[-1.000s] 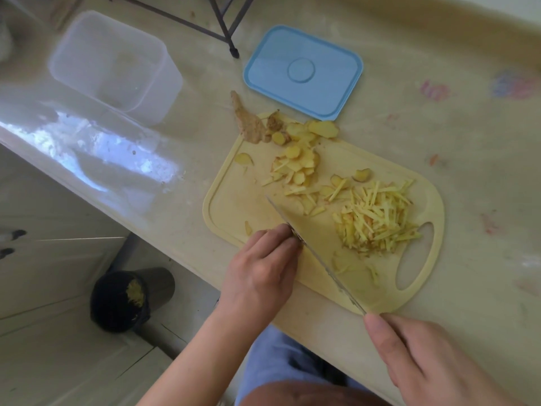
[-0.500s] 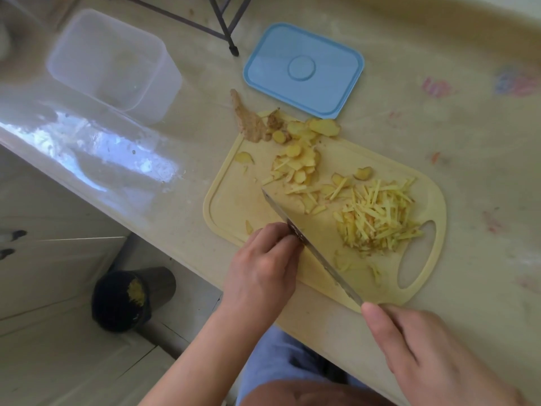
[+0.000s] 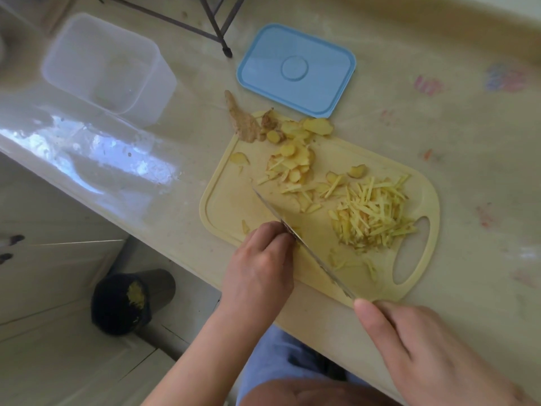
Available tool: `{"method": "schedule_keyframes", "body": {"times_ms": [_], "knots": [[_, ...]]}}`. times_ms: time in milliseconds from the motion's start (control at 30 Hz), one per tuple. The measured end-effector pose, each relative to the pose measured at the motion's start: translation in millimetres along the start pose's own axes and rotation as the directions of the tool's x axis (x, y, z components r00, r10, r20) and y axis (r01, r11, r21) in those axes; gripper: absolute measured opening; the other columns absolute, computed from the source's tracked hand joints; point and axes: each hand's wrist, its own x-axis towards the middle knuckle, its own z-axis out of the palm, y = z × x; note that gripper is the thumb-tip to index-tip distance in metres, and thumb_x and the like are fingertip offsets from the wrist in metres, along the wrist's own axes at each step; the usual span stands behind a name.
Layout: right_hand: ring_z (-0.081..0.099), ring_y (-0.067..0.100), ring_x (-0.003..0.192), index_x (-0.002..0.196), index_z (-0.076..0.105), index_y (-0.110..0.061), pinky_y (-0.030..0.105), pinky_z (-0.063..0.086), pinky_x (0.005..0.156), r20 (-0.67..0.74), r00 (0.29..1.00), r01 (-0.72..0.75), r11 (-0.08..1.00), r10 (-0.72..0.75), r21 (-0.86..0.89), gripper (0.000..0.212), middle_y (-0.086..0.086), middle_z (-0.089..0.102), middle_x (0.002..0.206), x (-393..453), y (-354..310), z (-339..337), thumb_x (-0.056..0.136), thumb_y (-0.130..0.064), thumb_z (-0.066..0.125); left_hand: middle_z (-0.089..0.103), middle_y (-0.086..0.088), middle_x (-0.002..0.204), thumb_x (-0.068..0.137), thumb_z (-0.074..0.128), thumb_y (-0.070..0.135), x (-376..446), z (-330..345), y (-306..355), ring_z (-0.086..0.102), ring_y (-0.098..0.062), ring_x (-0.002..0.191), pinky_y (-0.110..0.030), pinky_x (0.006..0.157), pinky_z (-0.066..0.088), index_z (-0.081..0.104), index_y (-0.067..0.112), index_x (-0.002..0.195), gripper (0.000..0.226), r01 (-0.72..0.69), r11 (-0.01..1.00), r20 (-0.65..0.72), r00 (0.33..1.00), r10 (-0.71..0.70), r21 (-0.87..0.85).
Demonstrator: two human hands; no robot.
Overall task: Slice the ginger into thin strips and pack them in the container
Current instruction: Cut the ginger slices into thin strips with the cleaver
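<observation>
A yellow cutting board [image 3: 234,200] lies on the counter. Ginger strips [image 3: 371,218] are piled near its handle hole, and ginger slices [image 3: 292,153] lie at its far edge beside a strip of peel [image 3: 243,121]. My right hand [image 3: 424,350] grips the handle of a knife [image 3: 310,247], whose blade lies slanted across the board. My left hand [image 3: 260,265] has curled fingers pressed against the blade at the board's near edge; what lies under them is hidden. The clear container [image 3: 108,65] stands at the far left, its blue lid [image 3: 295,68] behind the board.
A black metal stand leg [image 3: 225,51] rests on the counter between container and lid. The counter edge runs diagonally at the left. Below it on the floor stands a dark bin [image 3: 123,303] with ginger scraps inside.
The knife blade has shifted slightly to the left beside my left fingers. Both hands stay at about the same place on the board.
</observation>
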Motion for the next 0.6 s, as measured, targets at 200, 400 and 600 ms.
{"method": "schedule_keyframes", "body": {"times_ms": [200, 400, 600], "knots": [[0.049, 0.013, 0.051, 0.054, 0.039, -0.016, 0.025, 0.034, 0.05, 0.058, 0.997, 0.046, 0.998, -0.048, 0.031, 0.073, -0.009, 0.056, 0.059, 22.9, -3.6, 7.6, 0.08, -0.078, 0.011, 0.072, -0.006, 0.093, 0.087, 0.054, 0.009, 2.5, -1.9, -2.3, 0.069, -0.026, 0.076, -0.023, 0.071, 0.049, 0.077, 0.005, 0.088, 0.023, -0.007, 1.0, 0.032, 0.999, 0.007, -0.009], [0.053, 0.01, 0.057, 0.059, 0.043, -0.013, 0.03, 0.039, 0.062, -0.023, 1.0, -0.011, 1.0, 0.011, 0.024, 0.076, -0.006, 0.059, 0.064, 0.2, -3.6, 2.8, 0.076, -0.08, 0.013, 0.072, -0.006, 0.09, 0.086, 0.05, 0.014, 4.4, -3.6, 1.3, 0.069, -0.026, 0.071, -0.023, 0.069, 0.045, 0.077, 0.007, 0.084, 0.028, 0.045, 0.999, 0.035, 0.998, -0.045, -0.001], [0.053, 0.012, 0.055, 0.054, 0.04, -0.018, 0.021, 0.036, 0.052, 0.049, 0.998, 0.028, 0.999, -0.029, 0.037, 0.071, -0.012, 0.058, 0.06, 17.4, -5.7, 11.3, 0.079, -0.078, 0.009, 0.073, -0.008, 0.093, 0.087, 0.048, 0.011, 4.0, -3.8, -0.5, 0.07, -0.027, 0.075, -0.024, 0.069, 0.048, 0.078, 0.005, 0.088, 0.03, 0.026, 1.0, 0.058, 0.998, -0.025, -0.018]]}}
